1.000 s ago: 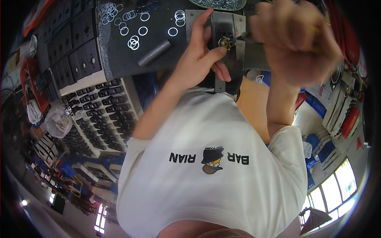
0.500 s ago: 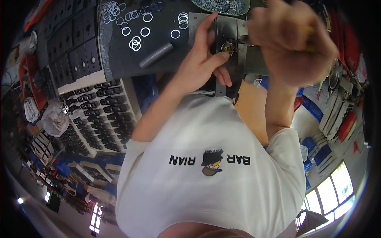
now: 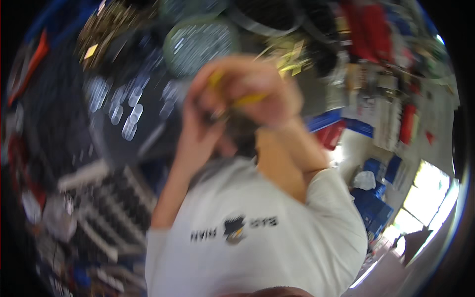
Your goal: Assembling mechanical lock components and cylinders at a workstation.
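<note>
"Head view: the right hand [image 3: 269,87] and the left hand [image 3: 197,131] overlap just above the white shirt [image 3: 297,237] in the picture. What lies between them?"

"A small part [image 3: 218,116], dark and smeared by blur, at the gap between the left thumb and the right hand. Whether it is a separate piece or the tip of a tool cannot be told."

"And the grip?"

"The right fingers curl around a yellow-handled tool [image 3: 251,98]. As for the left, blur hides whether thumb and fingers pinch the small part or merely stand beside it."

"Which relation matters most?"

"The small part sits to the lower left of the right hand's grip, and the left thumb appears the nearer of the two hands. The visible yellow strip runs roughly crosswise, rising slightly toward the right; the tool's full long axis is hidden by the fingers."

"What surrounds the pair?"

"Beyond the hands, a round green tray [image 3: 170,60] of small bits; farther left, pale rings [image 3: 132,119] on the dark bench [image 3: 116,146], all streaked."
</note>
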Tool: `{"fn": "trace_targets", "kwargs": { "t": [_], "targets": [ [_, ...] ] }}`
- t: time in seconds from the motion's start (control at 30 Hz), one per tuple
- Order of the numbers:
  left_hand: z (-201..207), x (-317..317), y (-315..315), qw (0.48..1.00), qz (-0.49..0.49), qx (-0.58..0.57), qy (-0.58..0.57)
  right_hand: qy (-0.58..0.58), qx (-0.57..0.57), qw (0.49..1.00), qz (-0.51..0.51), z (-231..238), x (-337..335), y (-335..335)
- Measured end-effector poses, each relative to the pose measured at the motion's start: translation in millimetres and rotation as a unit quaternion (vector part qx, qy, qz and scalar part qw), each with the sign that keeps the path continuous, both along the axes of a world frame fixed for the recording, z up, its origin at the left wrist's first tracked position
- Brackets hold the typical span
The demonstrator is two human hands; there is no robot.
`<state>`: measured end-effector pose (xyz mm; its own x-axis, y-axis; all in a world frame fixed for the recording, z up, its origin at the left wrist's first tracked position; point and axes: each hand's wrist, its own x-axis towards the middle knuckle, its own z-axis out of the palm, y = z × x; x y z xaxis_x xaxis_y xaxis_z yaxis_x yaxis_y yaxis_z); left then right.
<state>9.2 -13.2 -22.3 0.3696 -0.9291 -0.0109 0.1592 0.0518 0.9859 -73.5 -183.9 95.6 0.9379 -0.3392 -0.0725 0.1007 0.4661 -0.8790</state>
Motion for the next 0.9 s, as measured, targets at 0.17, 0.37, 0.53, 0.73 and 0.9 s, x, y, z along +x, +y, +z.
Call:
{"fn": "trace_targets", "kwargs": {
  "t": [0.17,0.37,0.53,0.73,0.9],
  "targets": [
    [22,-8,9,0.972,-0.03,0.068,0.225,0.001,-0.127,0.991,0.037,-3,-20,6],
    [40,3,9,0.986,-0.046,0.054,0.153,-0.02,-0.108,0.992,0.064,10,-18,10],
    [37,6,11,0.959,-0.059,0.072,0.267,-0.004,-0.068,0.997,0.035,14,-9,11],
    [37,14,4,0.958,-0.097,0.078,0.259,-0.116,-0.068,0.989,0.063,3,0,0],
    [27,11,9,0.988,-0.088,0.077,0.103,-0.134,-0.113,0.982,0.075,4,5,9]
  ]
}}
